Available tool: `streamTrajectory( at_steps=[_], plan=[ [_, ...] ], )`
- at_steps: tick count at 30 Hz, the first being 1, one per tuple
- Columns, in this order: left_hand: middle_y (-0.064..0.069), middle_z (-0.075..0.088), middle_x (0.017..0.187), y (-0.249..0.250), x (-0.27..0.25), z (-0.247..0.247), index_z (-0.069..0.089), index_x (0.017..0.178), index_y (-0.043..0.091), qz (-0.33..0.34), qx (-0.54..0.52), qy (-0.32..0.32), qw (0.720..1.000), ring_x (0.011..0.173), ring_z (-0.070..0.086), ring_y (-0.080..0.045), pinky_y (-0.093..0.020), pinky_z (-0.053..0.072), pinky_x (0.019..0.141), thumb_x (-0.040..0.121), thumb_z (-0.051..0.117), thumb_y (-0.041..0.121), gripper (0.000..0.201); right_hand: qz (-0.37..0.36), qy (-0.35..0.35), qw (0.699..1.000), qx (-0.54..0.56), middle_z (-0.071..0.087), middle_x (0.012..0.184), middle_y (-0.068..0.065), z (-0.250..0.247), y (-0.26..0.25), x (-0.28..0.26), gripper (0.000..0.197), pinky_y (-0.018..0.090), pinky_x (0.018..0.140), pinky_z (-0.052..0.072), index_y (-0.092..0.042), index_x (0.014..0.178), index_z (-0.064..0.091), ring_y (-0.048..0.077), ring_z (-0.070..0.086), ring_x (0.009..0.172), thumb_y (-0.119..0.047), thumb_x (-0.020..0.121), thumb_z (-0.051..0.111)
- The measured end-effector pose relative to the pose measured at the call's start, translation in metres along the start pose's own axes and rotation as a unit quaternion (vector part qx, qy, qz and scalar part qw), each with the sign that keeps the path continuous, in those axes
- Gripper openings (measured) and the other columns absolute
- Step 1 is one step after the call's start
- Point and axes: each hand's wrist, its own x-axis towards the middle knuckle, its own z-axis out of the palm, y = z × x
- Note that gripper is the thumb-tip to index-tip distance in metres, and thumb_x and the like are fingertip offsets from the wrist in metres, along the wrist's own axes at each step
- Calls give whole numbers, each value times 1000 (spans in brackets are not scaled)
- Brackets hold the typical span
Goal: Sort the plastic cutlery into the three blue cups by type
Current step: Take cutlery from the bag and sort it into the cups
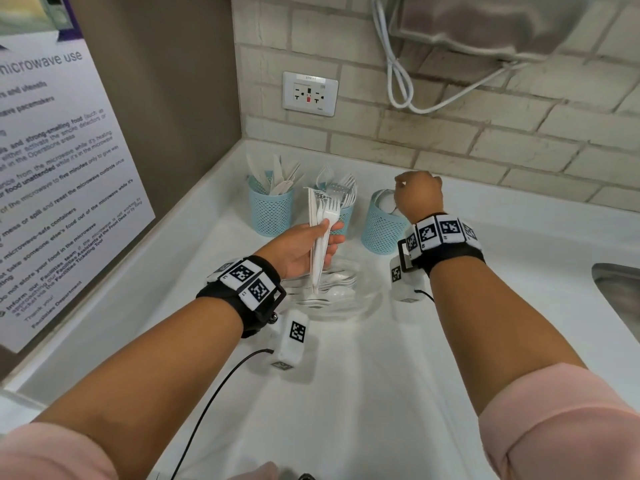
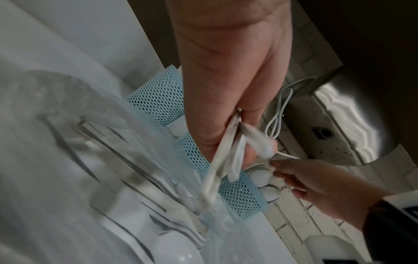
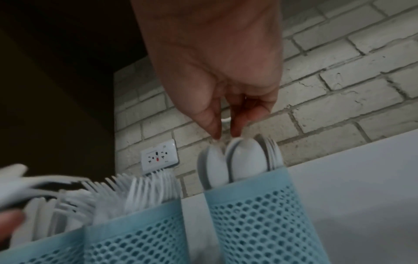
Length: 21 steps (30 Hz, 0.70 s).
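1. While loose spoons and forks lie in the clear bowl [image 1: 332, 299] nearest on the white desk [image 1: 363, 393], sorting looks well along but unfinished.
2. Above it, the left hand [image 1: 298, 251] is clenched around a bundle of forks and knives [image 1: 320, 220], unsorted.
3. Beyond stand three blue cups: knife cup [image 1: 270, 211], fork cup [image 1: 341, 218], spoon cup [image 1: 382, 225].
4. Over the spoon cup, the right hand [image 1: 419, 194] has fingertips [image 3: 214, 132] pinched at a spoon [image 3: 214, 166]; whether it grasps, I cannot tell.
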Motion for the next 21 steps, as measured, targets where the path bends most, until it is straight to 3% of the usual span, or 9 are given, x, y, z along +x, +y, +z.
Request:
streamTrajectory(
  at_steps=[4, 6, 7, 9, 10, 11, 14, 18, 21],
  plan=[
    [0, 56, 74, 1, -1, 0, 57, 105, 10, -22, -54, -23, 998, 48, 47, -6, -15, 38, 43, 99, 36, 13, 22, -46, 73, 990, 115, 59, 117, 17, -8, -24, -12, 33, 35, 92, 44, -13, 111, 67, 33, 55, 108, -6, 88, 44],
    [1, 60, 73, 1, -2, 0, 57, 108, 9, -28, -63, -37, 997, 51, 47, -6, -15, 37, 44, 97, 36, 9, 24, -59, 62, 982, 170, 65, 108, 8, -9, -34, -20, 32, 36, 87, 50, -19, 101, 70, 27, 62, 97, -10, 85, 45],
    [1, 63, 75, 2, -3, -1, 58, 108, 8, -28, -66, -40, 997, 53, 48, -6, -15, 37, 44, 97, 36, 8, 24, -61, 53, 979, 189, 68, 98, 1, -8, -37, -23, 30, 31, 83, 52, -22, 97, 71, 20, 64, 88, -12, 84, 46],
    [1, 70, 81, 3, -5, -2, 58, 107, 8, -25, -75, -50, 996, 54, 51, -5, -15, 39, 46, 97, 37, 7, 24, -66, 9, 967, 244, 62, 74, -11, -9, -41, -35, 20, 11, 64, 46, -20, 93, 70, -4, 58, 63, -13, 88, 52],
    [0, 72, 85, 3, -7, -3, 58, 107, 8, -23, -80, -58, 995, 54, 53, -4, -15, 40, 48, 97, 37, 7, 24, -71, -25, 958, 278, 56, 67, -14, -10, -42, -41, 13, 8, 57, 40, -17, 93, 69, -6, 52, 54, -15, 89, 57],
    [0, 73, 89, 4, -8, -3, 58, 106, 8, -20, -85, -67, 994, 56, 55, -4, -15, 41, 49, 98, 37, 6, 23, -73, -65, 947, 305, 53, 65, -13, -10, -43, -47, 10, 11, 55, 38, -15, 94, 68, -5, 49, 51, -20, 89, 60],
    [-4, 73, 95, 3, -11, -3, 57, 107, 7, -2, -93, -89, 992, 61, 61, -4, -16, 45, 52, 98, 37, 6, 21, -56, -198, 922, 326, 56, 71, -5, -7, -44, -61, 27, 18, 49, 38, -14, 101, 64, 5, 49, 58, -37, 87, 64],
    [-8, 71, 98, 1, -11, -3, 56, 111, 5, 30, -72, -79, 994, 67, 67, -9, -18, 51, 56, 99, 40, 8, 20, -27, -250, 864, 436, 63, 67, -3, 3, -44, -69, 8, 13, 42, 35, -19, 89, 62, 1, 51, 47, -18, 85, 68],
    [-4, 74, 92, -1, -12, -6, 56, 113, 9, 36, -54, -62, 996, 71, 69, -10, -19, 53, 57, 101, 39, 18, 23, -11, -257, 840, 477, 62, 75, 2, 7, -42, -68, 25, 14, 44, 36, -17, 104, 59, 0, 56, 49, -6, 83, 67]
  ],
)
